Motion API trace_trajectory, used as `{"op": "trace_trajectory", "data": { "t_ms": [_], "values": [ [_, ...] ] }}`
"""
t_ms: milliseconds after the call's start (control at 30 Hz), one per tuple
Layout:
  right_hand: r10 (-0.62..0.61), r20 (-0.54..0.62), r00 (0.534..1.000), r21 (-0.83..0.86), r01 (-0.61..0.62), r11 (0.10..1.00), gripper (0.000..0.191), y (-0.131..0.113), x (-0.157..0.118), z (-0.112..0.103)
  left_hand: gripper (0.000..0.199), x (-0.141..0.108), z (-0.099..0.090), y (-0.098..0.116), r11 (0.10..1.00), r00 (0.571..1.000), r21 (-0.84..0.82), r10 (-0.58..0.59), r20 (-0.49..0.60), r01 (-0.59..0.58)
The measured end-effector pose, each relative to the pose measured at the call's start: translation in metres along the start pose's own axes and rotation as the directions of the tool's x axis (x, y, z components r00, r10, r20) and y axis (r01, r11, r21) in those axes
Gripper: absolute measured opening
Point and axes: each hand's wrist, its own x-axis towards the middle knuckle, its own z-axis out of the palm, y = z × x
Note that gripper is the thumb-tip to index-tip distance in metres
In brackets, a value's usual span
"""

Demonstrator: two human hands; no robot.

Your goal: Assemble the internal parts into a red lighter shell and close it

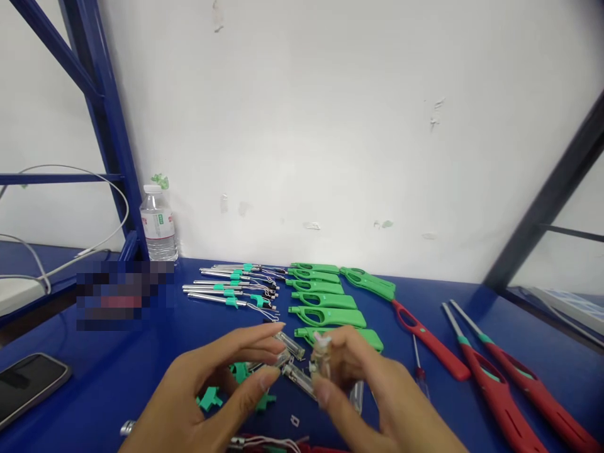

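Observation:
My right hand pinches a small clear lighter fuel tank between thumb and fingers, its pale valve end pointing up. Opposite it, my left hand holds nothing, its thumb and fingers apart. Several more clear fuel tanks lie on the blue table between the hands. Teal plastic trigger pieces show partly behind my left hand. A tiny metal clip rests in front of them. At the near edge, a red casing with white wires is partly cut off.
Behind the hands lie rows of metal lighter tubes with wires and green handle shells. To the right are a red shell, a screwdriver and red long-neck lighters. A water bottle and a phone stand left.

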Motion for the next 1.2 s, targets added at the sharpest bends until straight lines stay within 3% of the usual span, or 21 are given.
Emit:
{"op": "trace_trajectory", "data": {
  "t_ms": [67, 133, 200, 233, 300, 367, 533, 800, 933, 1100, 1200],
  "values": [
    [0.061, -0.064, 0.996, -0.074, -0.065, 0.995, 0.018, 0.003, 0.000, -0.006, 0.042, 0.001, -0.008, -0.018, 0.982, 0.987, 0.126, 0.132, 0.095, -0.143],
    [0.144, -0.119, 0.982, -0.115, -0.157, 0.981, 0.034, 0.004, -0.001, -0.009, 0.031, -0.001, -0.021, -0.031, 0.937, 0.965, 0.239, 0.233, 0.123, -0.256],
    [0.187, -0.112, 0.976, -0.137, -0.202, 0.970, 0.040, 0.004, -0.002, -0.009, 0.016, -0.003, -0.033, -0.034, 0.898, 0.937, 0.297, 0.264, 0.229, -0.326],
    [0.187, -0.077, 0.979, -0.154, -0.197, 0.968, 0.036, 0.004, -0.001, -0.008, 0.011, -0.004, -0.038, -0.032, 0.885, 0.917, 0.304, 0.261, 0.301, -0.352],
    [0.175, 0.043, 0.984, -0.197, -0.164, 0.967, 0.022, 0.003, 0.001, -0.005, 0.025, -0.003, -0.044, -0.025, 0.876, 0.876, 0.310, 0.218, 0.430, -0.370],
    [0.204, 0.167, 0.965, -0.267, -0.155, 0.951, 0.013, 0.002, 0.006, -0.003, 0.032, -0.001, -0.044, -0.017, 0.875, 0.856, 0.320, 0.177, 0.485, -0.363],
    [0.288, 0.305, 0.908, -0.419, -0.144, 0.897, 0.029, 0.005, 0.014, 0.003, 0.029, 0.006, -0.037, -0.012, 0.883, 0.837, 0.325, 0.123, 0.533, -0.337],
    [0.306, 0.324, 0.895, -0.543, -0.089, 0.835, 0.029, 0.007, 0.015, 0.012, 0.029, 0.006, -0.030, -0.013, 0.891, 0.821, 0.359, 0.026, 0.570, -0.277],
    [0.299, 0.330, 0.895, -0.545, -0.078, 0.835, 0.026, 0.005, 0.015, 0.012, 0.025, 0.005, -0.017, -0.005, 0.885, 0.778, 0.391, -0.055, 0.625, -0.251],
    [0.258, 0.311, 0.915, -0.515, -0.066, 0.854, 0.024, 0.003, 0.016, 0.009, 0.034, 0.005, -0.009, 0.001, 0.861, 0.754, 0.305, 0.127, 0.645, -0.406],
    [0.240, 0.287, 0.927, -0.488, -0.074, 0.870, 0.024, 0.003, 0.015, 0.008, 0.036, 0.003, -0.008, -0.001, 0.841, 0.737, 0.289, 0.176, 0.652, -0.457]
  ]
}}
